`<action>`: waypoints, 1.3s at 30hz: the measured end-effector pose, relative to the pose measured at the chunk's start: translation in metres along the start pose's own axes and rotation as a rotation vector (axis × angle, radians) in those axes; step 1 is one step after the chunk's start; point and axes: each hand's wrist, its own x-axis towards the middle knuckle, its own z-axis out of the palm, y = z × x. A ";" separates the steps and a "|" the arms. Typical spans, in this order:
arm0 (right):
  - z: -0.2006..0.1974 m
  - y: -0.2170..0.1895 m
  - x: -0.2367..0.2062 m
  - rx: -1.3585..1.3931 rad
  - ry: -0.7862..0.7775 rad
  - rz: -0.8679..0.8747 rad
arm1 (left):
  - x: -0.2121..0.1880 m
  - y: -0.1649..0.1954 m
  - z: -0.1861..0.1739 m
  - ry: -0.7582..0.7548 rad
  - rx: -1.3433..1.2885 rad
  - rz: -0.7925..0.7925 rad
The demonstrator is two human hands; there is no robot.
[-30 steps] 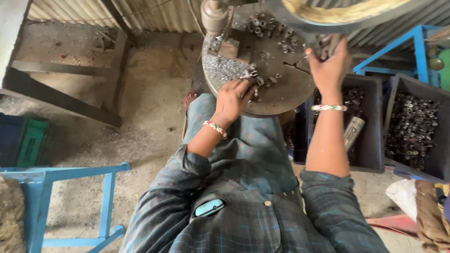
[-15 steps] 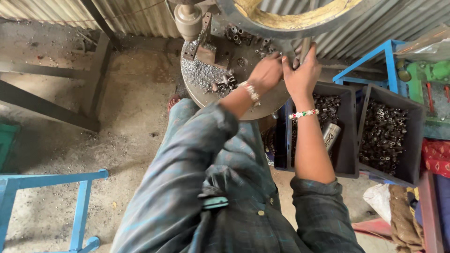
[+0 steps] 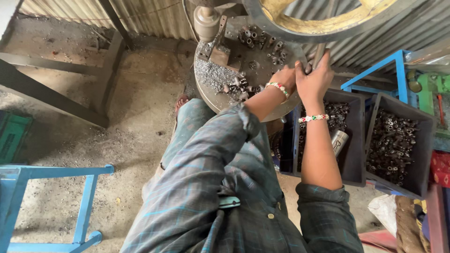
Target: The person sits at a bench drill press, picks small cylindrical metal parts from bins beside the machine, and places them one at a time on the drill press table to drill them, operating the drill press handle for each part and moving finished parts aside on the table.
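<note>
I sit at a round metal work table (image 3: 265,65) strewn with small metal parts (image 3: 236,86) and a heap of grey shavings (image 3: 211,74). My left hand (image 3: 284,78), with a bead bracelet at the wrist, reaches across to the table's right edge, fingers curled; what it holds is hidden. My right hand (image 3: 315,77) is right beside it, touching it, wrapped around an upright metal rod (image 3: 319,52) under a large wheel with a yellow rim (image 3: 328,21).
Two dark bins (image 3: 357,174) (image 3: 422,154) full of small metal parts stand at the right, one with a shiny cylinder (image 3: 338,142) in it. Blue metal frames (image 3: 51,171) (image 3: 398,70), a green crate (image 3: 11,136), a steel beam (image 3: 47,98) and a corrugated wall (image 3: 150,16) surround me.
My left hand left the pile of parts in the table's middle and moved right to meet my right hand. The right hand stayed up at the rod.
</note>
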 end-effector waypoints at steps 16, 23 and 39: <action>0.016 0.017 -0.011 0.042 0.050 0.032 | -0.140 -0.181 -0.115 1.024 -1.756 -0.504; 0.016 0.016 -0.010 0.094 0.030 0.068 | -0.115 -0.240 -0.117 0.831 -1.462 -0.268; 0.020 0.014 -0.008 0.006 0.060 0.087 | -0.102 -0.250 -0.163 0.438 -1.214 -0.053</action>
